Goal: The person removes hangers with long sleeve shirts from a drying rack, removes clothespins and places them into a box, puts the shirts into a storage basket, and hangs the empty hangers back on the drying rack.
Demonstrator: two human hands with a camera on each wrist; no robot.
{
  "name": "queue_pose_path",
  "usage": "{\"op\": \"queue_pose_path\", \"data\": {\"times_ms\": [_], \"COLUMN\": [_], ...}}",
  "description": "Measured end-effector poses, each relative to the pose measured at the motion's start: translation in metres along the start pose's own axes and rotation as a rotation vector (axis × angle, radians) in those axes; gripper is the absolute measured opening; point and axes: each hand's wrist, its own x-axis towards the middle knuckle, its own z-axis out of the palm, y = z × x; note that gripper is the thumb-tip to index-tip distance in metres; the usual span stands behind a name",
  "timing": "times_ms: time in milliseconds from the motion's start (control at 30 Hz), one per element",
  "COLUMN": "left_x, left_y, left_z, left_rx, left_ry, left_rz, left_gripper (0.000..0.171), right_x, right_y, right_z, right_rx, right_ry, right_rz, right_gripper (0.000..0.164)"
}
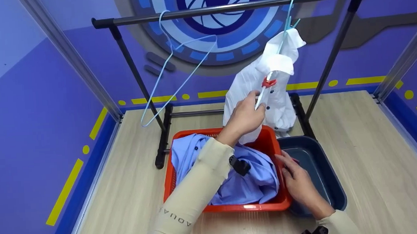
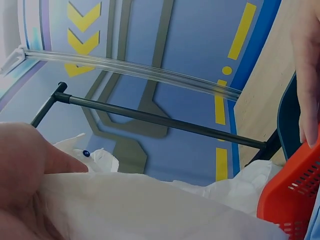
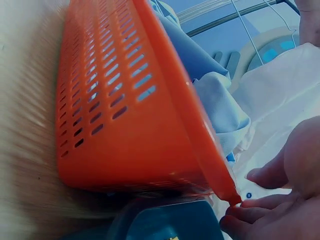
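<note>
White shirt [image 1: 241, 85] hangs from the rail [image 1: 224, 8]; our left hand [image 1: 246, 116] pinches it, our right hand [image 1: 299, 181] sits half-curled by the red basket [image 1: 231, 208], hold unclear. Probably clipping; next calls for steadying it.

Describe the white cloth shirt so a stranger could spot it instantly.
Find the black metal clothes rack before the blue-purple wall. Toward its right end in the head view, a light-blue wire hanger holds the white cloth shirt, near the back of the red plastic basket. Unlike the blue cloth garment bunched in that basket, this one is white and hangs from the rack.
</note>
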Motion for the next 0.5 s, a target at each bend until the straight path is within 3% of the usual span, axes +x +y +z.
{"op": "queue_pose_path", "data": {"times_ms": [200,500], "left_x": [0.004,0.012], "left_y": [0.005,0.017], "left_z": [-0.001,-0.004], "left_rx": [-0.022,0.045], "left_ry": [-0.034,-0.068], "left_rz": [-0.043,-0.023], "left_gripper": [0.046,0.039], "right_x": [0.0,-0.001], "right_y": [0.003,0.003], "right_z": [0.003,0.006], "right_rx": [-0.015,-0.014], "right_ry": [0.0,0.045], "right_rz": [-0.019,-0.054], "right_gripper": [0.049,0.046]}}
